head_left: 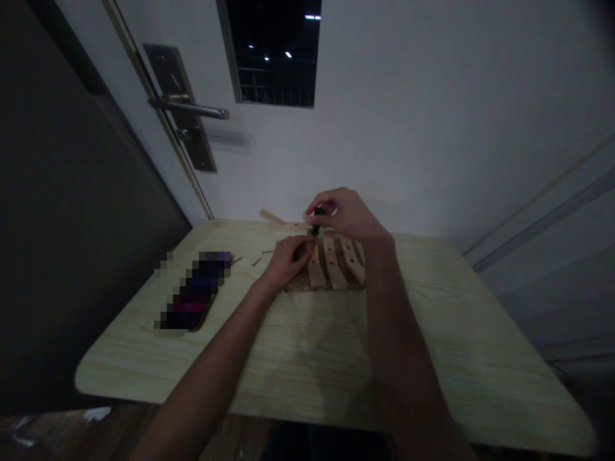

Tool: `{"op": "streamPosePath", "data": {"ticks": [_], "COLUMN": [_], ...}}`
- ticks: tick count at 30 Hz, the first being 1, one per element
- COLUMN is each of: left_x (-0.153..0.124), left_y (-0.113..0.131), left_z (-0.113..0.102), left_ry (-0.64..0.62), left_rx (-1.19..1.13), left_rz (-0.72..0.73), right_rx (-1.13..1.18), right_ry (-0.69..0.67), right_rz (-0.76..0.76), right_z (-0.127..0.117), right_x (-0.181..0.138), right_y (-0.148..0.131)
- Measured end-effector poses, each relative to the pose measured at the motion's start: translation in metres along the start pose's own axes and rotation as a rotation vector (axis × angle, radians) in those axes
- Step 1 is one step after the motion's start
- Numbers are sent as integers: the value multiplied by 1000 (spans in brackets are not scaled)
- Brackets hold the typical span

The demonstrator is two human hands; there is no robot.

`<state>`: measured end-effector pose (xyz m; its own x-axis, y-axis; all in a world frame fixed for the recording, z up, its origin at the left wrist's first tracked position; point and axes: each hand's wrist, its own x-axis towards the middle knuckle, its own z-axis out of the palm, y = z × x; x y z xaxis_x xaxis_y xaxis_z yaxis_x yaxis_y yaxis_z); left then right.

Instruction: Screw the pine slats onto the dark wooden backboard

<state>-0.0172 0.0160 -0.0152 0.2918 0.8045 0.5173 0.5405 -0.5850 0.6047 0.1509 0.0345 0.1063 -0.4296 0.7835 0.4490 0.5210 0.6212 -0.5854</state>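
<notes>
My right hand (pixel 343 211) grips the black handle of a screwdriver (pixel 316 219), held upright with its tip pointing down at a wooden strip. Close to that tip, the fingers of my left hand (pixel 288 256) are pinched together at the strip's upper part; whether they hold a screw is too small to make out. Several pale angled wooden strips with dark holes (pixel 332 264) lie side by side on a brown wooden board (pixel 300 283). Behind the hands rests another pale angled wooden piece (pixel 271 216), partly hidden.
Loose screws (pixel 257 262) lie left of the board. A phone (pixel 199 291), blurred out, lies farther left on the light wooden table (pixel 307 358). A white door with a metal handle (pixel 192 109) and a dark window (pixel 273 51) stands right behind the table.
</notes>
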Motion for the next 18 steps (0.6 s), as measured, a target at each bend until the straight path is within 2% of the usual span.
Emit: {"op": "streamPosePath", "data": {"ticks": [5, 10, 15, 18], "left_x": [-1, -1, -1, 0], "left_y": [0, -2, -3, -2], "left_z": [0, 1, 1, 0], "left_ry": [-2, 9, 0, -4], "left_rx": [-3, -10, -5, 3], "left_rz": [-8, -9, 6, 4], "right_rx": [-60, -2, 112, 113], "right_ry": [33, -5, -126, -100], "right_rz": [45, -16, -39, -6], "right_z": [3, 2, 3, 5], "right_x": [2, 0, -1, -1], "right_y": [1, 6, 8, 7]}}
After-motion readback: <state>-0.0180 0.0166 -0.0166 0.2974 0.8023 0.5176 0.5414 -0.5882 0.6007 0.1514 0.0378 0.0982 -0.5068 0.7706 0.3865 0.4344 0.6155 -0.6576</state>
